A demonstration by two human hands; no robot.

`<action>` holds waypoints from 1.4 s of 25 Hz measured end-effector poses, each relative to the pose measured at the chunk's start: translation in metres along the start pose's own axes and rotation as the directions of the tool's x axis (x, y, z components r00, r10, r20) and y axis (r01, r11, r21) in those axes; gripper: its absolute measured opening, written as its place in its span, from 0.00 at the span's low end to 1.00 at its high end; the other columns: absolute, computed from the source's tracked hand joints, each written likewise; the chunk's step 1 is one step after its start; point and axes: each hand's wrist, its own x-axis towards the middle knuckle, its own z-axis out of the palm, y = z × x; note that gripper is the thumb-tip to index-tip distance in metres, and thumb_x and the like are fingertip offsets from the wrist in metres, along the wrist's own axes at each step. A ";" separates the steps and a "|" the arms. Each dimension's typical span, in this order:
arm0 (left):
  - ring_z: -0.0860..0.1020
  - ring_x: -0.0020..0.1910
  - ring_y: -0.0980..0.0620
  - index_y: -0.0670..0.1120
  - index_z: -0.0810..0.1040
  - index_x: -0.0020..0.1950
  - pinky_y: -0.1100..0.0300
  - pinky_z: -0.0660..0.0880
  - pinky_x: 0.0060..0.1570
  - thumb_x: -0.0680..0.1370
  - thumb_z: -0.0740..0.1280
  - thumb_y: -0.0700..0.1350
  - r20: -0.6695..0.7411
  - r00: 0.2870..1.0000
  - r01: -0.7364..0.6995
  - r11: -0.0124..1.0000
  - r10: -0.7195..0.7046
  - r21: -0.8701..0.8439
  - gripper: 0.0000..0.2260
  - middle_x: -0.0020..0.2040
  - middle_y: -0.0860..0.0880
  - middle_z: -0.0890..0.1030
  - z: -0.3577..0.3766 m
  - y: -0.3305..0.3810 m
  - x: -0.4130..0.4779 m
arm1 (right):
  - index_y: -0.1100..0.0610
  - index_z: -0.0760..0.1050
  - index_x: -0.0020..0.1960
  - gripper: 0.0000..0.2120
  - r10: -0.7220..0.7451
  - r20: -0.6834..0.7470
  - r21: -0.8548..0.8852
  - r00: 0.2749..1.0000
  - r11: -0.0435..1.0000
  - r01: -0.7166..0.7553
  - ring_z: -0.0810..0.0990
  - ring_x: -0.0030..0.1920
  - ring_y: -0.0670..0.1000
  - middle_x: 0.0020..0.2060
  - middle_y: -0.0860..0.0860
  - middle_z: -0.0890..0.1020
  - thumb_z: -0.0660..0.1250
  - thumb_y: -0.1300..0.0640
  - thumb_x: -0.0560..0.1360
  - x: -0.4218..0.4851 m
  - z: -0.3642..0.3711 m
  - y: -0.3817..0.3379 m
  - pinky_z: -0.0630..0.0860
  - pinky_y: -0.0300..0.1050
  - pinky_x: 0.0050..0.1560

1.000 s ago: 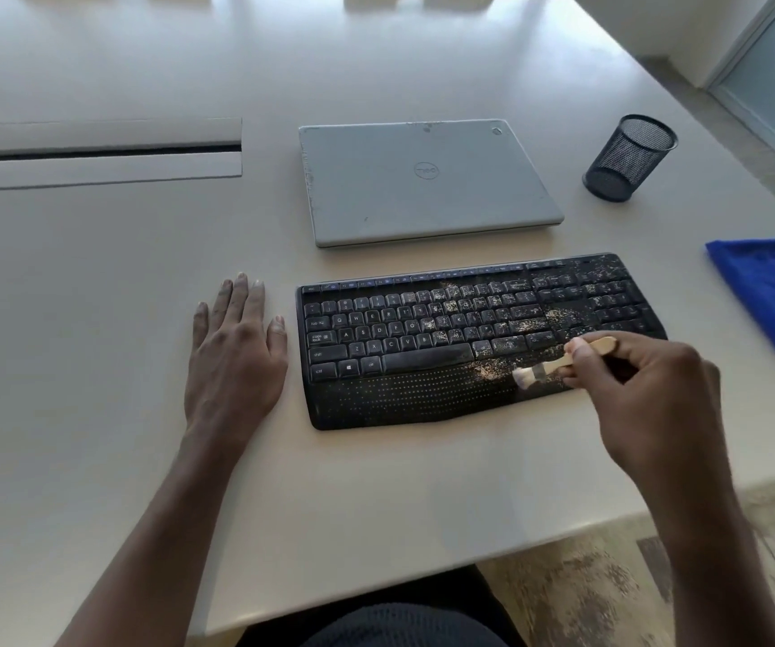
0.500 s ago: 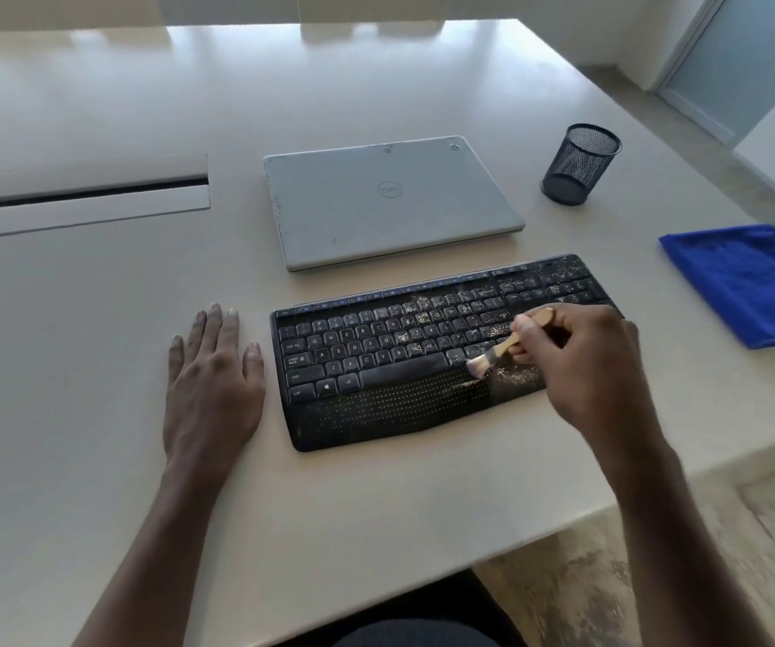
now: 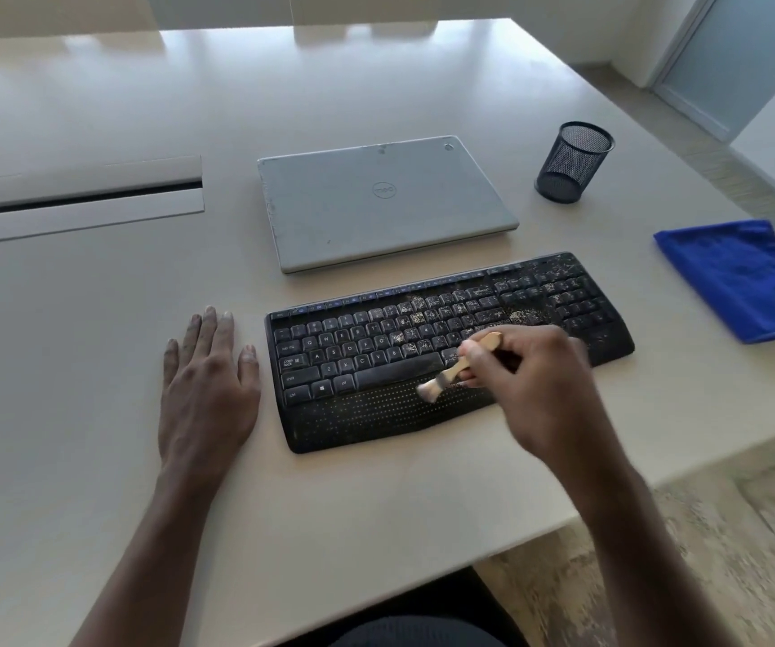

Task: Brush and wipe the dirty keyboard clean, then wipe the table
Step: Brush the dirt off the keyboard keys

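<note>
**Brushing the grit off the keyboard**

The black keyboard (image 3: 357, 347) lies in the centre of the frame, just below the closed laptop (image 3: 385, 203). Pale crumbs (image 3: 523, 315) speckle its middle and right-hand keys. The right hand (image 3: 535, 389) has its fingers curled round the wooden handle of a small brush (image 3: 455, 366), whose bristles sit low on the palm rest just under the space bar. The left hand (image 3: 208, 394) lies flat and open on the table (image 3: 96, 319), just left of the keyboard and holding nothing.

This step probably goes best with short strokes in one direction, from the top rows down towards the front edge, so grit is not pushed back between the keys. The heaviest dirt seems to sit around the number pad at the right. Resting the left hand on the keyboard's edge would likely stop it sliding. The blue cloth (image 3: 745, 277) at the right of the frame is there for wiping.
</note>
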 end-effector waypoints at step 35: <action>0.55 0.85 0.49 0.43 0.62 0.84 0.49 0.48 0.84 0.86 0.57 0.49 0.000 1.000 0.010 1.000 -0.010 -0.014 0.26 0.84 0.44 0.60 -0.001 0.000 0.000 | 0.60 0.83 0.45 0.10 -0.110 0.158 0.131 0.981 0.987 0.090 0.82 0.32 0.35 0.32 0.43 0.83 0.67 0.58 0.83 0.016 0.035 -0.056 0.74 0.28 0.33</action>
